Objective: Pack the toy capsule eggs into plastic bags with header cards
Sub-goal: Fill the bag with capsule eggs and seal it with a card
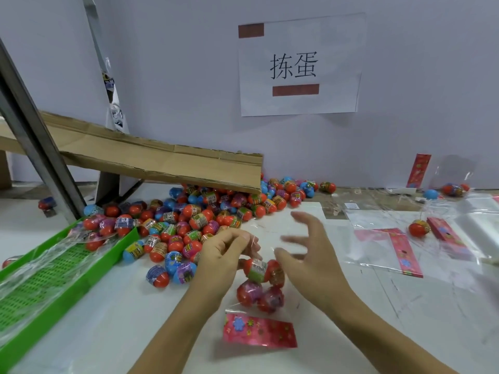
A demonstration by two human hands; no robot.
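At the bench: your left hand pinches the mouth of a clear plastic bag w/ curled fingers, while your right hand hangs beside it, fingers spread, holding nothing. The bag holds about four toy capsule eggs, its pink header card lying flat toward you.

Judged step: still loading this bag. Keep the left-hand pinch high so the mouth stays open & the eggs inside don't roll back out; feed the next egg w/ the right hand, then settle the load toward the card end before letting go.

The loose egg pile sits just left of the bag, near the left wrist – short reach, but a stray elbow could scatter it. Cardboard chute overhangs the pile's far side; stay low under its lip. Green tray w/ packed bags bounds the left. Spare bags & cards lie right, well apart. Open bench lies straight toward you & btwn bag and spares
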